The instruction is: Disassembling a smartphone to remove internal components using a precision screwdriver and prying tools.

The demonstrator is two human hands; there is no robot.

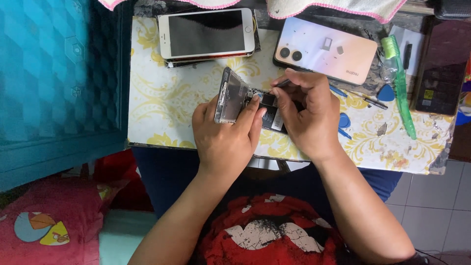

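An opened phone (234, 96) with its back cover off lies on the small patterned table (162, 105). Its metal frame is tilted up at the left and its dark inner parts show at the right. My left hand (226, 137) grips the phone from below, thumb and forefinger pressing on its middle. My right hand (309, 113) holds a thin dark tool (280, 84), the tip set on the phone's inner parts near its top edge. My right palm hides the phone's right end.
At the back lie a white phone (206, 33) face up and a pale peach phone (325, 50) face down with small parts on it. A green toothbrush (401, 83), blue picks (386, 93), a dark phone screen (443, 66) lie right. A teal cabinet (59, 83) stands left.
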